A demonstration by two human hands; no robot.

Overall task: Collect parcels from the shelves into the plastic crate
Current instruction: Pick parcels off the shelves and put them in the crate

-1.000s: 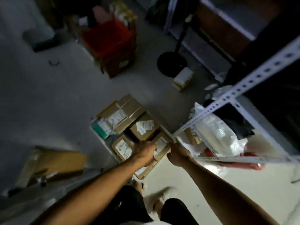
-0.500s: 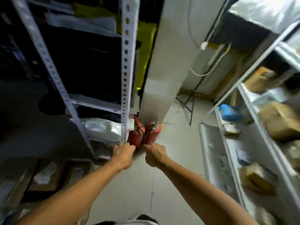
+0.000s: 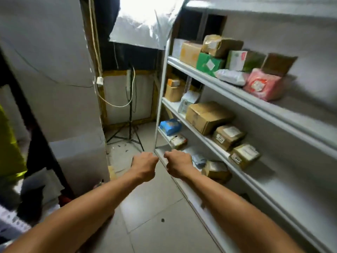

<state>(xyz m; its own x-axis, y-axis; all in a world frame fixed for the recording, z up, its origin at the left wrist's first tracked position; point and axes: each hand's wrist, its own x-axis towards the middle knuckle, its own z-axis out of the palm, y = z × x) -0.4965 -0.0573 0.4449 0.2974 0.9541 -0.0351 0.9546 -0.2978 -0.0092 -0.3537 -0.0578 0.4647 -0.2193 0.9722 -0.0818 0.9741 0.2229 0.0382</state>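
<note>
White shelves (image 3: 226, 92) run along the right and hold several parcels. The top board carries a green box (image 3: 209, 63), a white bag (image 3: 231, 76) and a pink bag (image 3: 262, 84). A large cardboard box (image 3: 207, 116) and two small labelled boxes (image 3: 228, 136) sit on the middle board. Lower down lie a blue bag (image 3: 170, 126) and a taped brown parcel (image 3: 216, 169). My left hand (image 3: 144, 166) and my right hand (image 3: 179, 164) are stretched forward side by side, fingers curled into fists, holding nothing. They are short of the lower shelf's front corner. The plastic crate is out of view.
A light stand (image 3: 130, 125) with a tripod base and a softbox (image 3: 144, 24) stands at the far end of the aisle. A white pillar (image 3: 60, 88) with hanging cables bounds the left. A dark rack post (image 3: 36, 134) is at far left. The tiled floor (image 3: 155, 207) runs ahead.
The view swung from the crate of boxes on the floor, past the metal rack, to the parcel shelves. Both hands left the box in the crate and are now held forward, curled.
</note>
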